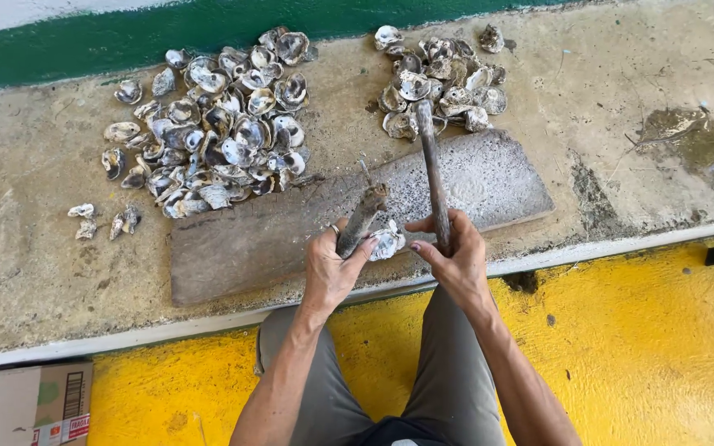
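Note:
My left hand [330,268] grips a short rough stick-like tool [364,216] with a thin spike at its tip, held upright over a worn grey board [274,239]. An oyster shell [387,242] sits between my two hands, touching the left fingertips. My right hand [454,256] is closed around the lower end of a long thin rusty rod [432,165] that reaches away toward the right shell pile.
A large pile of open oyster shells [216,124] lies left of the board, a smaller pile [440,78] behind it. A few loose shells [105,221] lie at far left. A cardboard box [26,405] sits on the yellow floor. My knees are below.

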